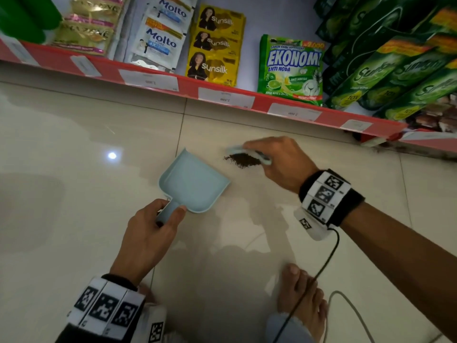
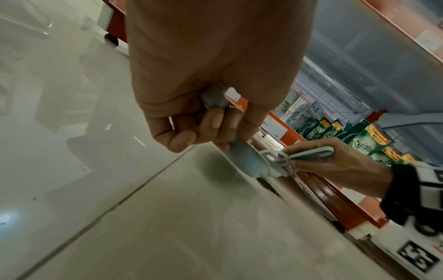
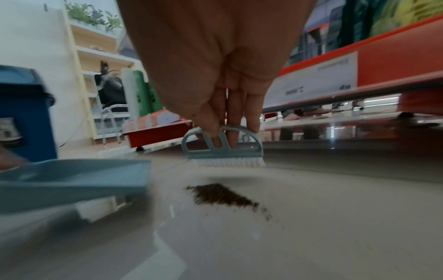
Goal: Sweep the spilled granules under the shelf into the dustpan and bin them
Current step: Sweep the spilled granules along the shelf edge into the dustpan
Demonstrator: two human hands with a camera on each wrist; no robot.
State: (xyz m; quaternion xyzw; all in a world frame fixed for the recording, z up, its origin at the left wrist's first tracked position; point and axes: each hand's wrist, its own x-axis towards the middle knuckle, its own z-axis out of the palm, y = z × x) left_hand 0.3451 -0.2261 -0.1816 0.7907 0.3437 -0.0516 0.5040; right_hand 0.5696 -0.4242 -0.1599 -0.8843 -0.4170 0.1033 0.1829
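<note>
Two hands busy, both holding tools. Left hand (image 1: 150, 229) curled round the handle of the pale blue dustpan (image 1: 193, 184), pan flat on the floor tiles (image 1: 74, 144), mouth turned toward the pile and near it, not touching. Pan looks empty in the head view. Just right of it, the dark granules (image 1: 243, 159) sit gathered in one small heap out in the open, in front of the shelf (image 1: 222, 91) rather than under it; a few stray specks trail off the heap in the right wrist view. Right hand (image 1: 277, 162) pinches the arched handle of the small brush (image 3: 224, 149), fingers hooked through it, bristles at the far side of the heap. Blue bin (image 3: 24, 113) off to the left. Judging progress: gathering mostly done; pushing into pan, strays and binning all left.
</note>
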